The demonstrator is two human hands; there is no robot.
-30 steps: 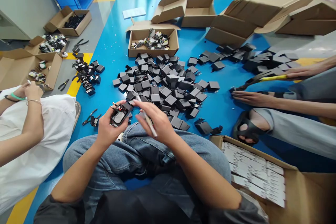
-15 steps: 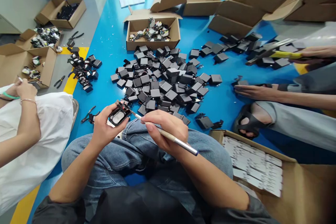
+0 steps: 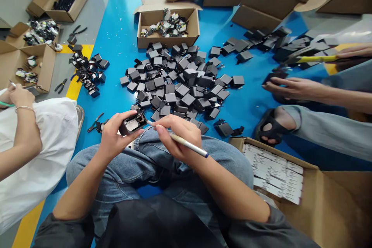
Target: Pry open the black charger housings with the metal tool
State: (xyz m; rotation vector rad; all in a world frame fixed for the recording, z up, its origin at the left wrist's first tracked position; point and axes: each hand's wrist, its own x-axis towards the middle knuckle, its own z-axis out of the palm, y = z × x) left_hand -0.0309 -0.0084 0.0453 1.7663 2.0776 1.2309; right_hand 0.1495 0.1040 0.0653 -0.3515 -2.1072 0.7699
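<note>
Housing heap [image 3: 182, 90] just beyond right hand [image 3: 183, 133] blocks low forward path; blue floor [image 3: 114, 81] left of heap passable.

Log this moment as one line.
left hand: holds opened black unit | right hand: holds pen-like tool | tip: beside unit, contact unclear | floor: black boxes heaped

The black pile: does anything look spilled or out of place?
The pile sprawls across the floor, jumbled like a spill. A stray case lies near the right knee, a black scrap beside it, perhaps broken off.
</note>
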